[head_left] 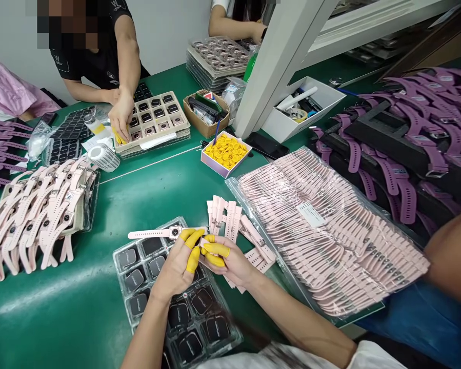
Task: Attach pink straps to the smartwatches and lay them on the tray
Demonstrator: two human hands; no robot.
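Observation:
My left hand [178, 266] and my right hand [228, 254] meet over a clear tray [119, 261] of square black watch faces [179, 314]. Both wear yellow finger cots, and the fingers of each are pinched together. Between the right fingertips a bit of pale pink watch strap shows. What the left fingers grip is mostly covered by them. Just beyond the left fingers lies a watch [175, 233], back side up, with a pink strap [147, 233] stretching left across the tray. Loose pink strap pieces [230, 220] lie beside my right hand.
A bagged stack of pink straps [322, 230] lies at right, purple watches [403, 138] behind it. A box of yellow finger cots [226, 151] stands ahead. Finished-looking pink watches [41, 215] lie left. A co-worker's hand [121, 118] reaches into another tray [159, 132].

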